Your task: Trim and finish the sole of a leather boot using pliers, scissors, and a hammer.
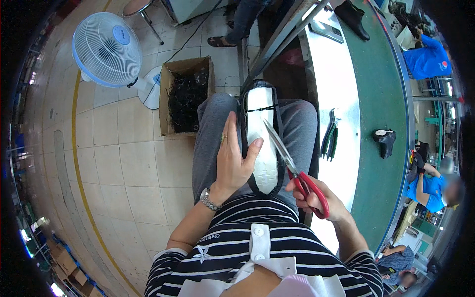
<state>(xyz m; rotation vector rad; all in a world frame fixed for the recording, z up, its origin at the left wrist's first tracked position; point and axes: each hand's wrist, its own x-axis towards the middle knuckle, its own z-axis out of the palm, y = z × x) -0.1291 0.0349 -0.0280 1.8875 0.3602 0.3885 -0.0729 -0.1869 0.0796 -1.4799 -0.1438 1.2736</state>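
A shoe upper, sole side up, lies lengthwise across my lap, its white bottom board (266, 153) ringed by a black edge. A thin black strand crosses the board near its far end. My left hand (232, 161) is along the left edge of the shoe, fingers stretched out and thumb apart, holding nothing. Red-handled scissors (316, 198) are in my right hand (329, 195), fingers around the handles. Their blades point far and left over the white board, tips short of the strand; whether they touch the board I cannot tell.
Left of my knees stands a cardboard box (165, 106) of black scraps, beside a standing fan (109, 49). On the right, a metal bench (341, 84) holds dark-handled pliers (330, 136). A green belt (376, 84) beyond carries a black boot (352, 19) and a smaller black shoe (385, 142).
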